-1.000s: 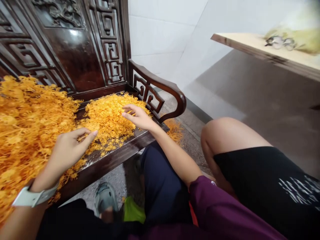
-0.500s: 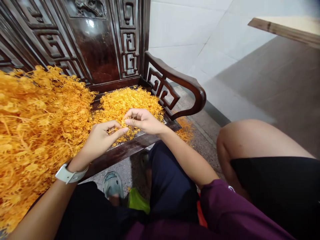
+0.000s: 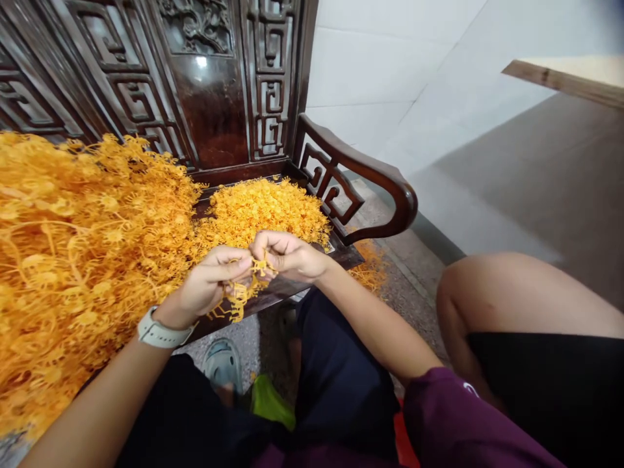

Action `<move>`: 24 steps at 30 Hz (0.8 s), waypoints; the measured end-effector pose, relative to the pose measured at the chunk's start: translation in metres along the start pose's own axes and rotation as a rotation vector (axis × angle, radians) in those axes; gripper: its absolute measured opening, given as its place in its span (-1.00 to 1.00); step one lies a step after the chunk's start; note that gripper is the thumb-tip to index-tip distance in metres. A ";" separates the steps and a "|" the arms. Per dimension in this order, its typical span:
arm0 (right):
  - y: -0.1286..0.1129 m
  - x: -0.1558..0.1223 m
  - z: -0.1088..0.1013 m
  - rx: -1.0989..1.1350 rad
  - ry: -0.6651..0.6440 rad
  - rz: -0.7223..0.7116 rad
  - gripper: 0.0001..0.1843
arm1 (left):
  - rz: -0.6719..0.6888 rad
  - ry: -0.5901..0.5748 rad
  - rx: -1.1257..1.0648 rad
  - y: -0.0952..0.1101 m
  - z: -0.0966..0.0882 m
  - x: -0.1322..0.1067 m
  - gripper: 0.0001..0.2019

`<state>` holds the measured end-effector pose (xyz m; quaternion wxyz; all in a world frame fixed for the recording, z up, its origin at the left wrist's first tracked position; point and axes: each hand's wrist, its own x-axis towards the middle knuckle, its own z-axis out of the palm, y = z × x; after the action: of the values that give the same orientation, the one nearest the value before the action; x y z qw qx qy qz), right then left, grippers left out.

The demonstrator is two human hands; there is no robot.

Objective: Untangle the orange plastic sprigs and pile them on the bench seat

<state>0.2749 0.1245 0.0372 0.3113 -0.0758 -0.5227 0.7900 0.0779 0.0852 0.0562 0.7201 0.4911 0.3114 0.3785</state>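
My left hand [image 3: 205, 286], with a pale watch band at the wrist, is closed on a branched orange plastic piece [image 3: 238, 300]. Thin stems of it dangle below the fingers. Fingertips of my right hand [image 3: 297, 257] pinch the same piece at its upper end, almost touching the left fingertips. Just beyond both hands lies a low pile of small orange plastic pieces [image 3: 268, 205] on the dark wooden bench [image 3: 273, 294]. On the left, close to my left forearm, rises a large tangled heap of orange plastic sprigs [image 3: 92, 260].
The bench's carved armrest [image 3: 385, 183] curves out at the right, with orange scraps [image 3: 369, 263] on the floor beneath. Another person's bare knee [image 3: 492, 286] is at the right. A board edge [image 3: 560, 79] juts in at upper right. Something green [image 3: 270, 403] lies by my feet.
Both hands have come up and nearer to me, off the low pile, with the orange piece now hanging between them. The view has shifted slightly.
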 end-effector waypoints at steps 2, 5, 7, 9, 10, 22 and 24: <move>-0.003 -0.002 0.002 0.064 -0.006 -0.036 -0.57 | 0.033 -0.010 -0.118 0.006 0.003 -0.001 -0.43; -0.010 -0.004 0.002 0.099 0.110 -0.097 -0.52 | 0.141 0.071 -0.170 0.019 -0.001 -0.003 -0.44; -0.013 -0.005 -0.001 0.036 0.265 -0.068 -0.61 | 0.175 0.166 -0.126 0.025 -0.008 -0.004 -0.49; -0.013 -0.003 -0.007 -0.076 0.468 -0.022 -0.68 | 0.181 0.256 -0.106 0.028 -0.014 -0.002 -0.56; -0.012 -0.002 -0.011 -0.142 0.566 -0.003 -0.71 | 0.180 0.293 -0.111 0.028 -0.017 -0.001 -0.60; -0.002 0.004 -0.029 -0.498 0.818 0.033 -0.71 | 0.149 0.318 -0.129 0.015 -0.017 0.008 -0.74; -0.003 0.003 -0.027 -0.510 0.787 0.015 -0.71 | 0.142 0.324 -0.105 0.014 -0.014 0.008 -0.73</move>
<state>0.2860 0.1485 0.0286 0.4516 -0.4475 -0.5419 0.5496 0.0669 0.1023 0.0640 0.6568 0.4062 0.3677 0.5181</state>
